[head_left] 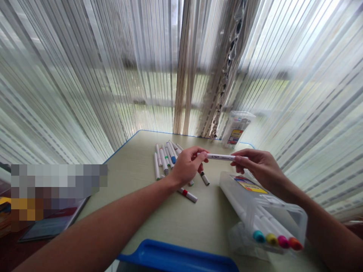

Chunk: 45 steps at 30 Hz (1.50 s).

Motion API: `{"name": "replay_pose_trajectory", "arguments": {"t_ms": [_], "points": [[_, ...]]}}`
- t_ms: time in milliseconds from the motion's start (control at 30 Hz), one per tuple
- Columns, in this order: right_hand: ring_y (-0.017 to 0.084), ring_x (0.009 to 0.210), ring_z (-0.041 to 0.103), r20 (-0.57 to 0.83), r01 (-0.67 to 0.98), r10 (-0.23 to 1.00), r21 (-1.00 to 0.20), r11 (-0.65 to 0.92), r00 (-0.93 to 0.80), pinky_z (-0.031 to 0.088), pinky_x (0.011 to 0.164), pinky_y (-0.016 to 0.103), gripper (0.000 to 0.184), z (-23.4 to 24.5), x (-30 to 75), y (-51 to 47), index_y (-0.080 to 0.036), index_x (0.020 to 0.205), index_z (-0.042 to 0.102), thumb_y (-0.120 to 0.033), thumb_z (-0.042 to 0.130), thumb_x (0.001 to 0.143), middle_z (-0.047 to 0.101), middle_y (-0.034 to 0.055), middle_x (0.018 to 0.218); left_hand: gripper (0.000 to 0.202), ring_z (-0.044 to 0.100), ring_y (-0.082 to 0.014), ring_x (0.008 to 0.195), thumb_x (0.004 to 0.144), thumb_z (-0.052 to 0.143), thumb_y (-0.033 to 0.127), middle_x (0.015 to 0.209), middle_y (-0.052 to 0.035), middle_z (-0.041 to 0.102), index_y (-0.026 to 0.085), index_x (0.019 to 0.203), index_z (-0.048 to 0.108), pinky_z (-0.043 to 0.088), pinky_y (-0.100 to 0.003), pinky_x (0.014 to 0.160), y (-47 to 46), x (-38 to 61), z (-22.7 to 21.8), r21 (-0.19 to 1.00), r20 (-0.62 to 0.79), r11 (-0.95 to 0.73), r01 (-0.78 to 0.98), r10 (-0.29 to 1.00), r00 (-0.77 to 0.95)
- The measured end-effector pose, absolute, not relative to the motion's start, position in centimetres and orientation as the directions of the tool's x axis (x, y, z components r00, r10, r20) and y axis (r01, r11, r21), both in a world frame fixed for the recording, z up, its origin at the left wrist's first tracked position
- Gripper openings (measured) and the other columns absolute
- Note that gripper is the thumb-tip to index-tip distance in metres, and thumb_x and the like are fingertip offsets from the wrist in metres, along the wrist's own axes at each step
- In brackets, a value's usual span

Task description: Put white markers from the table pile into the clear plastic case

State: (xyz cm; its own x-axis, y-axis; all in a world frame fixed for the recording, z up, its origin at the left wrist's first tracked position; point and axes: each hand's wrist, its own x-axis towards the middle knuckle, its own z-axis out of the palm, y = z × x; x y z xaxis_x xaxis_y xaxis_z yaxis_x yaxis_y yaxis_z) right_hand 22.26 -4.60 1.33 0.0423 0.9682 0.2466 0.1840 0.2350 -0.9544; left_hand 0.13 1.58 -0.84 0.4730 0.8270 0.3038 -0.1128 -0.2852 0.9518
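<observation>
Both my hands hold one white marker (219, 156) level above the table. My left hand (187, 164) pinches its left end, fingers closed. My right hand (259, 166) grips its right end, fingers curled round it. Behind my left hand several white markers (166, 155) with coloured caps lie loose on the pale green table (170, 215). A red-banded marker (187, 194) lies under my left wrist, and a dark-tipped marker (204, 178) lies below the held one. A clear plastic marker case (263, 211) lies under my right forearm, with several coloured caps showing at its near end.
A second clear box (236, 128) with a yellow label stands at the table's far right corner. Striped sheer curtains (85, 94) hang round the table. A blue plastic edge (178, 257) sits at the near side. A dark tablet (53, 223) lies to the left.
</observation>
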Motion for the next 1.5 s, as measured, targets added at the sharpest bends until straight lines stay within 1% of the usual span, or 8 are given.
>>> {"name": "replay_pose_trajectory", "arguments": {"t_ms": [133,300,567,667,833,967,1233,1500], "points": [[0.011,0.052,0.056,0.234,0.237,0.971,-0.947,0.217,0.043,0.045,0.047,0.021,0.026,1.6,22.1,-4.8,-0.015,0.086,0.073,-0.035,0.079,0.071,0.067,0.0044,0.064,0.024,0.054,-0.0063,0.049,0.088,0.055,0.032,0.076,-0.0031,0.063,0.011,0.097,0.063,0.046,-0.019,0.047,1.6,0.1,-0.8,0.950,0.311,-0.290,-0.118,0.830,0.463],[0.010,0.050,0.055,0.233,0.247,0.972,-0.945,0.216,0.041,0.046,0.046,0.020,0.030,1.7,22.0,-4.8,-0.015,0.089,0.073,-0.034,0.082,0.068,0.066,0.0028,0.062,0.027,0.054,-0.0080,0.051,0.081,0.065,0.034,0.063,0.0019,0.055,0.011,0.095,0.063,0.046,-0.019,0.047,1.6,-0.1,-0.7,0.944,0.321,-0.318,-0.090,0.818,0.478],[0.011,0.050,0.057,0.254,0.232,0.966,-0.943,0.236,0.050,0.046,0.045,0.022,0.027,1.6,21.9,-4.6,-0.015,0.084,0.073,-0.040,0.077,0.073,0.069,0.0065,0.068,0.031,0.054,-0.0080,0.052,0.084,0.062,0.036,0.069,-0.0006,0.059,0.011,0.101,0.064,0.044,-0.019,0.047,1.6,-0.1,-0.8,0.940,0.328,-0.329,-0.087,0.809,0.487],[0.012,0.050,0.057,0.257,0.233,0.965,-0.943,0.239,0.050,0.046,0.044,0.023,0.030,1.7,21.9,-4.7,-0.016,0.089,0.074,-0.039,0.078,0.071,0.068,0.0058,0.067,0.030,0.054,-0.0069,0.052,0.085,0.060,0.035,0.078,-0.0033,0.063,0.012,0.103,0.064,0.044,-0.019,0.047,1.6,-0.1,-0.7,0.946,0.318,-0.306,-0.105,0.818,0.479],[0.012,0.049,0.057,0.246,0.258,0.968,-0.940,0.224,0.055,0.048,0.044,0.024,0.038,1.8,21.8,-4.8,-0.015,0.094,0.074,-0.040,0.082,0.066,0.067,0.0043,0.063,0.029,0.054,-0.0062,0.051,0.087,0.056,0.034,0.080,-0.0036,0.063,0.012,0.104,0.063,0.046,-0.019,0.048,1.7,0.0,-0.8,0.953,0.302,-0.274,-0.129,0.826,0.477],[0.011,0.049,0.056,0.240,0.225,0.970,-0.948,0.226,0.035,0.048,0.045,0.022,0.035,1.6,22.0,-4.7,-0.016,0.093,0.074,-0.037,0.082,0.066,0.066,0.0022,0.061,0.027,0.054,-0.0061,0.050,0.089,0.051,0.032,0.082,-0.0038,0.063,0.012,0.103,0.063,0.046,-0.020,0.047,1.7,0.0,-0.7,0.958,0.284,-0.235,-0.162,0.834,0.473],[0.011,0.053,0.061,0.270,0.140,0.963,-0.954,0.267,0.001,0.049,0.047,0.023,0.033,1.0,22.7,-4.2,-0.015,0.097,0.072,-0.031,0.080,0.069,0.072,0.0052,0.075,0.030,0.054,-0.0078,0.053,0.081,0.066,0.031,0.068,0.0021,0.057,0.013,0.104,0.062,0.046,-0.019,0.048,1.3,-0.2,-0.1,0.956,0.289,-0.271,-0.108,0.827,0.483],[0.011,0.052,0.059,0.261,0.154,0.965,-0.955,0.255,0.020,0.049,0.046,0.023,0.034,1.2,22.5,-4.3,-0.014,0.096,0.073,-0.034,0.080,0.069,0.071,0.0058,0.072,0.027,0.055,-0.0075,0.052,0.082,0.064,0.033,0.077,-0.0026,0.063,0.012,0.099,0.063,0.044,-0.019,0.046,1.2,-0.2,0.2,0.961,0.273,-0.256,-0.103,0.841,0.467]]}}
